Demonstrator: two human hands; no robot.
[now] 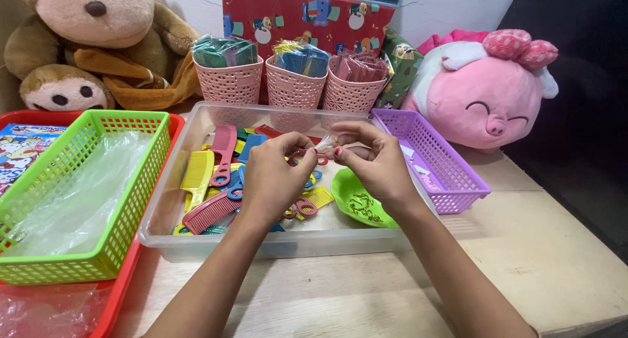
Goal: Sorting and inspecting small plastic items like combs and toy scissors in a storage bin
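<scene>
Both hands, left [271, 174] and right [378, 164], are pinching one tiny clear packet [327, 142] together, right above the clear bin [196, 236] of combs. Risk, I'd say: it's small and slippery, so it could be slipping down among the combs. Beside the bin: one green basket [111, 227], one green dish [347, 194], one purple basket [451, 174]. Behind it: three pink cups [291, 89], three plushies.

I see combs [209, 181] lying in the tub [196, 243] on the worktop [523, 259], a basket [85, 181] to its left, three cups [291, 83] behind it.
</scene>
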